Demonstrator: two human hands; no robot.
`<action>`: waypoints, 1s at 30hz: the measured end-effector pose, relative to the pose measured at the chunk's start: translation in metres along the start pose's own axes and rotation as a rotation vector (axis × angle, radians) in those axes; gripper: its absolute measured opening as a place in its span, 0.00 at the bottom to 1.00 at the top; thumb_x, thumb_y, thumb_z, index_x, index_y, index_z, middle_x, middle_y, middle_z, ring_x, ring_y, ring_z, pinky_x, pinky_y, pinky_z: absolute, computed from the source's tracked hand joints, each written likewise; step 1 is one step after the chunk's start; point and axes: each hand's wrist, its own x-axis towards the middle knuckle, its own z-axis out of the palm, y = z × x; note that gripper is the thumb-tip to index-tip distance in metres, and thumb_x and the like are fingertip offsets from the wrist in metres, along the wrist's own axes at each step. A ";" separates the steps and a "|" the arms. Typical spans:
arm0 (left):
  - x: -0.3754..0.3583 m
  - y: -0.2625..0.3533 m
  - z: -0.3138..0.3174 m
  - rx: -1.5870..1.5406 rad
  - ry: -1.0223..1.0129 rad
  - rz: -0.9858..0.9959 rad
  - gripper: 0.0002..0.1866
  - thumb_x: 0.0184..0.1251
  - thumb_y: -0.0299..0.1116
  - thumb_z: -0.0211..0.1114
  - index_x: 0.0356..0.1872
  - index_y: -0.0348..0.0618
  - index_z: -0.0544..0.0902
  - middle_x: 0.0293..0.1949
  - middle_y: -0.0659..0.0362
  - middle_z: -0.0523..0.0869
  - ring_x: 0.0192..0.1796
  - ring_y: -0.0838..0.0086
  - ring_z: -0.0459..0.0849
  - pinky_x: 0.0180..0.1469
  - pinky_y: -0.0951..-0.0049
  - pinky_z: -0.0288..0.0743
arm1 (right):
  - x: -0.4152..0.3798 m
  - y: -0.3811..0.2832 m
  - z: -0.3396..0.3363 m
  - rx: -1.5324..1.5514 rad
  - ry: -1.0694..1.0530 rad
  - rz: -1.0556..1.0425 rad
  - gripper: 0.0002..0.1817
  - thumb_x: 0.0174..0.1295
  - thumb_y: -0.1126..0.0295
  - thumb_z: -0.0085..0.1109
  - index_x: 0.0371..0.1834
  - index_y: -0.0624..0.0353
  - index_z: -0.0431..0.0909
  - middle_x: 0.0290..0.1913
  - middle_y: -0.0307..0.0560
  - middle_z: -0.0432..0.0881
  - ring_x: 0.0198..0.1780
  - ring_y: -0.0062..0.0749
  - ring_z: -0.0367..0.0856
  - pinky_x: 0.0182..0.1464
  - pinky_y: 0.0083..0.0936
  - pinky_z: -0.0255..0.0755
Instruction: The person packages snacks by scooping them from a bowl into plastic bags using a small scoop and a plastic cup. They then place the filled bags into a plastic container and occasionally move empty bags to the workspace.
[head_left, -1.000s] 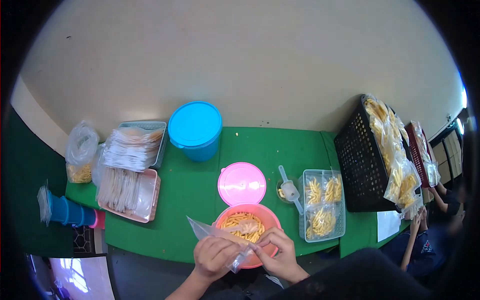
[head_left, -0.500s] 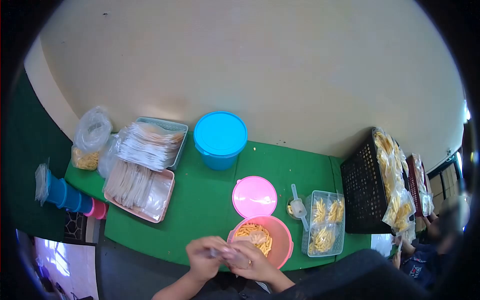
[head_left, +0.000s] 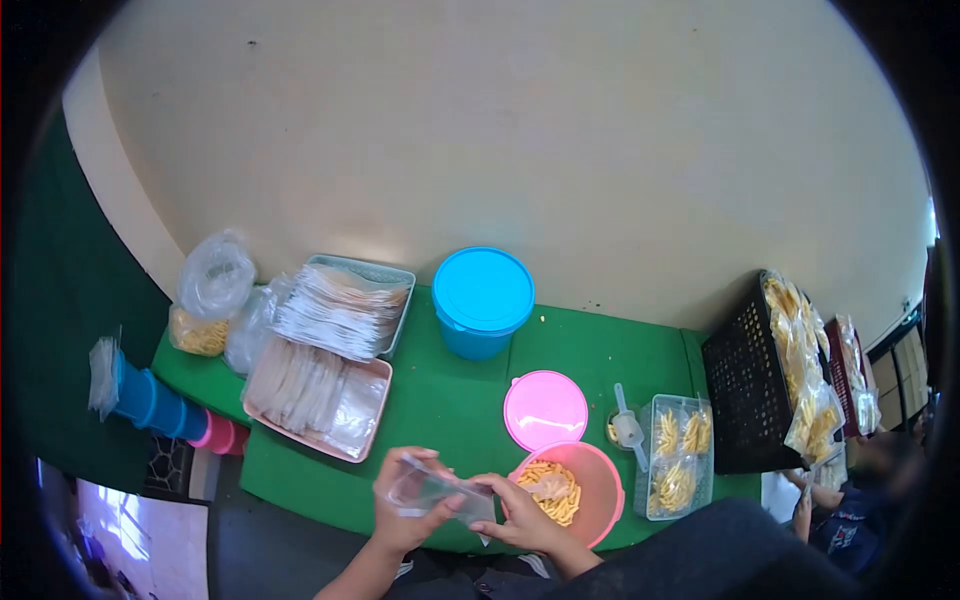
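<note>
A clear plastic bag [head_left: 432, 490] is stretched out between both hands in front of my body. My left hand [head_left: 398, 515] grips one end, fingers and thumb pressed on the film. At the other end, my right hand [head_left: 522, 518] pinches the film, right beside a pink tub [head_left: 597, 492]. Yellow stick-shaped snacks [head_left: 565, 505] fill part of the tub, and a piece of clear film [head_left: 548, 486] lies on top of them. Behind the tub lies its round pink lid [head_left: 545, 410].
Right of the tub are a white scoop [head_left: 627, 428] on a small container and a clear tray [head_left: 650, 512] of filled bags. Beyond stands a black crate [head_left: 735, 400]; a person [head_left: 850, 520] works past it. Trays of bags [head_left: 365, 450] and a blue bucket [head_left: 485, 290] stand left and back.
My hands have drawn apart, and the bag that was bunched between them is now spread out. The whole view has shifted, so the table things appear further right and lower.
</note>
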 end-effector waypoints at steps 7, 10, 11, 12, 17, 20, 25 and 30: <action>0.019 0.009 -0.043 0.027 0.456 0.091 0.38 0.52 0.28 0.76 0.62 0.42 0.63 0.39 0.63 0.74 0.42 0.77 0.75 0.48 0.75 0.71 | -0.034 0.050 -0.052 -0.067 0.377 0.300 0.20 0.62 0.67 0.60 0.54 0.64 0.74 0.49 0.55 0.78 0.52 0.40 0.78 0.54 0.34 0.72; 0.018 -0.004 -0.049 0.101 0.484 0.015 0.36 0.52 0.25 0.74 0.62 0.42 0.64 0.42 0.62 0.74 0.45 0.77 0.75 0.49 0.75 0.71 | -0.045 0.080 -0.063 -0.363 0.384 0.447 0.19 0.61 0.67 0.60 0.53 0.65 0.74 0.49 0.59 0.77 0.52 0.48 0.78 0.53 0.40 0.72; 0.017 -0.013 -0.052 0.090 0.482 0.008 0.36 0.52 0.25 0.74 0.62 0.42 0.64 0.42 0.62 0.74 0.45 0.77 0.75 0.49 0.75 0.71 | -0.050 0.093 -0.063 -0.580 0.357 0.395 0.19 0.61 0.66 0.60 0.53 0.65 0.74 0.49 0.61 0.77 0.51 0.52 0.78 0.53 0.43 0.71; 0.016 -0.026 -0.055 0.165 0.419 -0.036 0.35 0.53 0.23 0.73 0.61 0.41 0.64 0.43 0.62 0.73 0.45 0.77 0.74 0.49 0.74 0.71 | -0.051 0.096 -0.060 -0.588 0.361 0.401 0.19 0.61 0.66 0.60 0.53 0.65 0.74 0.49 0.61 0.77 0.51 0.52 0.78 0.53 0.43 0.71; 0.015 -0.060 -0.035 0.151 0.265 -0.183 0.32 0.56 0.21 0.69 0.61 0.42 0.65 0.43 0.59 0.74 0.46 0.75 0.75 0.50 0.74 0.72 | -0.049 0.125 -0.033 -0.619 0.180 0.407 0.22 0.60 0.62 0.60 0.55 0.62 0.75 0.46 0.64 0.78 0.50 0.57 0.77 0.55 0.45 0.71; 0.016 -0.085 -0.029 0.161 0.230 -0.249 0.31 0.57 0.22 0.69 0.62 0.45 0.65 0.42 0.59 0.75 0.44 0.74 0.76 0.48 0.73 0.73 | -0.051 0.121 -0.027 -0.521 -0.055 0.366 0.21 0.61 0.60 0.59 0.55 0.58 0.77 0.44 0.61 0.80 0.50 0.56 0.78 0.54 0.45 0.72; 0.033 -0.110 -0.003 0.436 -0.145 -0.254 0.32 0.57 0.23 0.69 0.63 0.44 0.66 0.44 0.54 0.76 0.46 0.67 0.78 0.48 0.68 0.75 | -0.059 0.148 -0.016 -0.602 -0.020 0.474 0.20 0.63 0.58 0.56 0.54 0.57 0.77 0.50 0.61 0.80 0.52 0.56 0.79 0.54 0.47 0.73; 0.033 -0.124 0.014 0.764 -0.643 -0.092 0.33 0.60 0.28 0.68 0.66 0.40 0.65 0.51 0.46 0.78 0.53 0.58 0.80 0.54 0.61 0.75 | -0.053 0.171 -0.018 -0.769 0.371 0.391 0.23 0.65 0.55 0.56 0.58 0.58 0.73 0.49 0.61 0.78 0.54 0.56 0.76 0.56 0.47 0.71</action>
